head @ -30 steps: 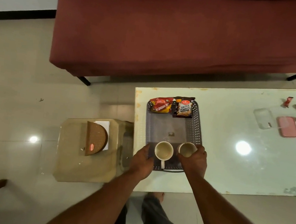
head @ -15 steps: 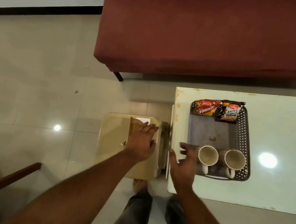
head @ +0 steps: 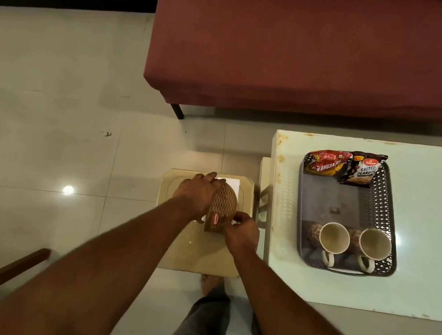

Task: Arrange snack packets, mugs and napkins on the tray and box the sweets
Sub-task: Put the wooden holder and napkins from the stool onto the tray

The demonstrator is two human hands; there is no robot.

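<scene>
Maroon sofa and pale tiled floor frame a white table, where a grey tray is loaded with two snack packets and two mugs. On a beige stool, a brown napkin holder is gripped by the left hand and pinched at its base by the right hand; white napkins are seen just behind it.
</scene>
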